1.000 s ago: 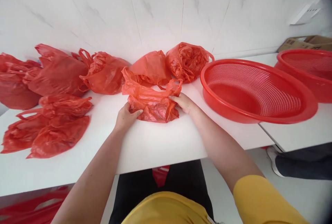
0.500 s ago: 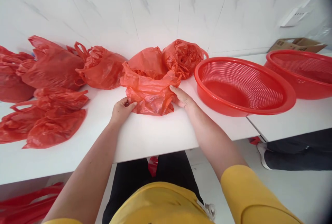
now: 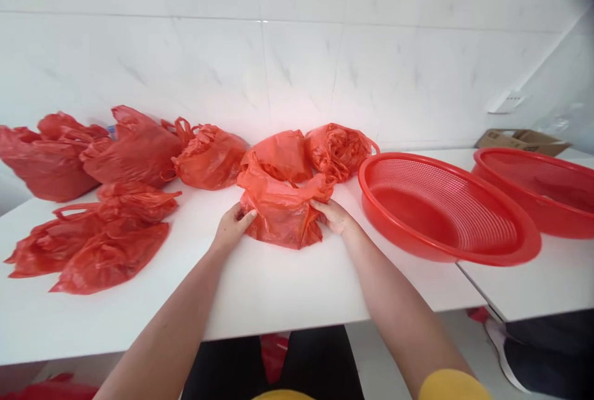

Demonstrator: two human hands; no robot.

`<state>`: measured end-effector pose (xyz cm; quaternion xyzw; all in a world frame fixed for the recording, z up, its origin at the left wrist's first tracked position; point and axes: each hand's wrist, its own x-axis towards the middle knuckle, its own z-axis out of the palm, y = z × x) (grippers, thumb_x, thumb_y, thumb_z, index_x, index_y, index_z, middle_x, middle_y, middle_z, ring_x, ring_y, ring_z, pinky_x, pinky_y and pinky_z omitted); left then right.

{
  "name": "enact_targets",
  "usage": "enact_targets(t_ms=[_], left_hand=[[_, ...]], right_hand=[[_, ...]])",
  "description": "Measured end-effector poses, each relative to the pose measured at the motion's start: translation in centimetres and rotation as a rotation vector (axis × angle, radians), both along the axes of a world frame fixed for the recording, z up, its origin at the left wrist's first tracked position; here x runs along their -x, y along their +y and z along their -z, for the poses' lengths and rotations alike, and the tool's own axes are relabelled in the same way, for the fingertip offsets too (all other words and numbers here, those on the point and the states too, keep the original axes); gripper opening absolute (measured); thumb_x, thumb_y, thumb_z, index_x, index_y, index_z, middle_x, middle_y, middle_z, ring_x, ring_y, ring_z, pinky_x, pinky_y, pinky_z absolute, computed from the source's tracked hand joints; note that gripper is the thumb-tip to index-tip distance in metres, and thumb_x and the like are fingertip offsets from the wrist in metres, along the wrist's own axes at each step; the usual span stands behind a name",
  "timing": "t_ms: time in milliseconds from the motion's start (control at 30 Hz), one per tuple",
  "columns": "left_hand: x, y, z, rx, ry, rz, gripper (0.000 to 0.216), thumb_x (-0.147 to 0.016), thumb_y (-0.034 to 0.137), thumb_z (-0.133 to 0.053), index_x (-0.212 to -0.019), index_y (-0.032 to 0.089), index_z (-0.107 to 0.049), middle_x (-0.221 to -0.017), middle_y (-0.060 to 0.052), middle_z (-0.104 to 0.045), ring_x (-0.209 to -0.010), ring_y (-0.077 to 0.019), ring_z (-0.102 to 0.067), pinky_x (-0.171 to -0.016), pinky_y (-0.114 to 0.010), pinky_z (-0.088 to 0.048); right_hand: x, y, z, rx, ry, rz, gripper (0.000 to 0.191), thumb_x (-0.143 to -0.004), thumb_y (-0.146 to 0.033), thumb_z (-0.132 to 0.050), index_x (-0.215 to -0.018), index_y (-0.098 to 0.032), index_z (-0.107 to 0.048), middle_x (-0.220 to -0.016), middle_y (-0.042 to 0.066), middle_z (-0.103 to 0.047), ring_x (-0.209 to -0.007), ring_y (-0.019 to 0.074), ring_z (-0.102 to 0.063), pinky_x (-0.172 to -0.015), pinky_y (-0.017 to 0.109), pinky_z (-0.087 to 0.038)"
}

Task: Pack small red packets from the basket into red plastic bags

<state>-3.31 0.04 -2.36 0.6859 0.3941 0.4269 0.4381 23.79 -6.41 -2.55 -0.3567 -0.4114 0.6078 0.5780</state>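
Note:
A crumpled red plastic bag rests on the white table in front of me, its top edge loose and partly open. My left hand grips its left side, thumb on the near face and the other fingers behind. On the right side, my right hand holds the bag in the same way, its thumb on the front and fingers partly hidden. What lies inside the bag cannot be made out. Just behind it stands another red bag.
Several filled red bags line the wall, and a cluster of smaller red bags lies at the left. To the right stand a red plastic colander and a second red basket. A cardboard box sits behind. Another person's leg shows at lower right.
My view has tilted up, so everything sits lower in the picture. Both hands stay on the bag's sides, and its front face looks slightly smoother.

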Motion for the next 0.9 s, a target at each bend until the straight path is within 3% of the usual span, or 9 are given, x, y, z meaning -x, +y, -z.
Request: enact_targets(t_ms=[100, 200, 333, 433, 500, 667, 767, 900], left_hand=[[-0.7, 1.1, -0.3, 0.038, -0.12, 0.039, 0.056, -0.072, 0.049, -0.063, -0.115, 0.015, -0.055, -0.116, -0.011, -0.061, -0.108, -0.028, -0.054, -0.088, -0.036, -0.043], [-1.7, 2.1, -0.4, 0.102, -0.249, 0.14, 0.06, -0.071, 0.05, -0.063, -0.119, 0.016, -0.052, -0.121, -0.013, -0.059, -0.11, -0.0288, -0.055, -0.09, -0.039, -0.044], [-2.8, 2.1, -0.5, 0.252, -0.41, 0.308, 0.047, -0.068, 0.038, -0.072, -0.107, 0.016, -0.058, -0.109, -0.012, -0.066, -0.096, -0.0268, -0.063, -0.085, -0.039, -0.048], [-2.9, 1.4, -0.4, 0.312, -0.487, 0.348, 0.031, -0.07, 0.033, -0.07, -0.095, 0.016, -0.06, -0.096, -0.009, -0.07, -0.085, -0.0246, -0.067, -0.079, -0.039, -0.05], [-2.7, 1.0, -0.4, 0.346, -0.542, 0.354, 0.026, -0.072, 0.03, -0.069, -0.093, 0.017, -0.06, -0.094, -0.008, -0.07, -0.084, -0.0239, -0.067, -0.078, -0.038, -0.051], [-2.5, 1.0, -0.4, 0.552, -0.709, 0.293, 0.031, -0.066, 0.015, -0.072, -0.095, 0.017, -0.062, -0.093, -0.008, -0.071, -0.087, -0.0255, -0.067, -0.078, -0.037, -0.052], [-2.5, 1.5, -0.4, 0.61, -0.721, 0.253, 0.034, -0.063, 0.012, -0.073, -0.096, 0.016, -0.064, -0.094, -0.01, -0.071, -0.09, -0.028, -0.066, -0.079, -0.038, -0.052], [-2.4, 1.9, -0.8, 0.662, -0.72, 0.261, 0.037, -0.061, 0.012, -0.073, -0.097, 0.017, -0.064, -0.099, -0.011, -0.07, -0.096, -0.0299, -0.065, -0.081, -0.039, -0.052]], right_hand=[[0.1, 0.4, 0.5, 0.021, 0.029, 0.07, 0.032, -0.07, -0.032, -0.073, -0.098, -0.021, -0.062, -0.093, 0.003, -0.069, -0.079, 0.0156, -0.064, -0.068, 0.026, -0.05], [0.6, 0.4, 0.4, 0.025, 0.06, 0.116, 0.036, -0.067, -0.031, -0.075, -0.099, -0.021, -0.063, -0.095, 0.003, -0.069, -0.081, 0.0171, -0.064, -0.071, 0.028, -0.05], [1.0, 0.5, 0.2, 0.018, 0.09, 0.186, 0.034, -0.065, -0.032, -0.076, -0.095, -0.02, -0.064, -0.093, 0.003, -0.07, -0.08, 0.0177, -0.064, -0.074, 0.029, -0.05], [0.5, 0.4, -0.3, -0.028, 0.121, 0.258, 0.026, -0.064, -0.032, -0.077, -0.084, -0.023, -0.064, -0.084, -0.002, -0.07, -0.076, 0.0147, -0.063, -0.072, 0.026, -0.049], [0.0, 0.0, -1.1, -0.067, 0.136, 0.273, 0.031, -0.062, -0.038, -0.077, -0.087, -0.025, -0.064, -0.088, -0.001, -0.069, -0.081, 0.0163, -0.063, -0.075, 0.027, -0.049], [-0.1, -1.0, -2.9, -0.149, 0.024, 0.057, 0.071, -0.056, -0.055, -0.076, -0.118, -0.026, -0.055, -0.119, 0.01, -0.06, -0.109, 0.0285, -0.055, -0.087, 0.04, -0.047], [0.9, -0.8, -2.8, -0.093, -0.037, -0.048, 0.072, -0.056, -0.045, -0.08, -0.12, -0.023, -0.054, -0.12, 0.012, -0.059, -0.113, 0.0301, -0.053, -0.093, 0.044, -0.043], [2.1, 0.0, -1.7, -0.047, 0.062, -0.061, 0.064, -0.065, -0.038, -0.077, -0.121, -0.02, -0.052, -0.126, 0.012, -0.056, -0.114, 0.0291, -0.053, -0.097, 0.045, -0.04]])
